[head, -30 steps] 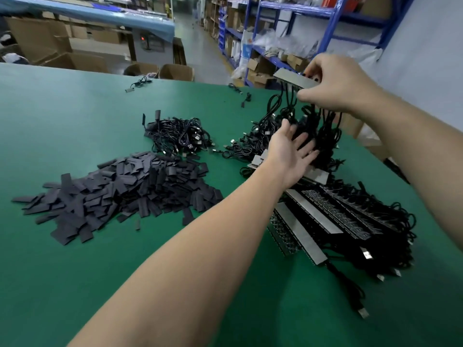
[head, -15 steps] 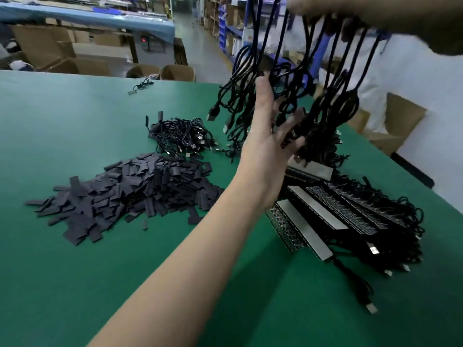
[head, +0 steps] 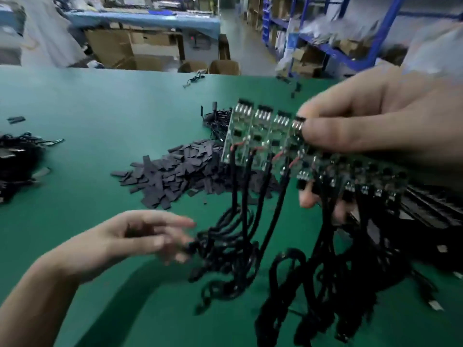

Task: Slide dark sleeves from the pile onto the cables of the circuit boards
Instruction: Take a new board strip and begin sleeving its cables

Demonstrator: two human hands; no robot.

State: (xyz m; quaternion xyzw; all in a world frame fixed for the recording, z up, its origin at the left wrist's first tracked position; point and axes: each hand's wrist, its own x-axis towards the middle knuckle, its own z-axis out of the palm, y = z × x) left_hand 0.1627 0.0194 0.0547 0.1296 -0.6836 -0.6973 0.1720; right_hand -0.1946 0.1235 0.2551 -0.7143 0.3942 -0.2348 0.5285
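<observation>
Where the circuit boards are: a joined row of circuit boards is up in the air over the right half of the desk, tilted, with the component side facing the camera.
Right hand: the right hand pinches that row at its right part, thumb across the front and fingertips showing below its lower edge.
Cables: black cables hang from the boards' lower edge and end in a loose tangle low over the desk.
Left hand: the left hand is apart from the right, low and to the left, holding nothing, its fingers loosely spread and pointing at the tangle. Blur hides whether the fingertips touch a cable.
Dark sleeves: the pile of dark sleeves lies flat on the desk, beyond the left hand and partly hidden behind the raised boards; neither hand touches it.
Other stock: a second black cable bundle lies beyond the pile, another dark heap sits at the desk's left edge, and more boards lie on the desk at the right under the raised row.
Background: cardboard boxes and blue shelving stand past the desk's far edge.
</observation>
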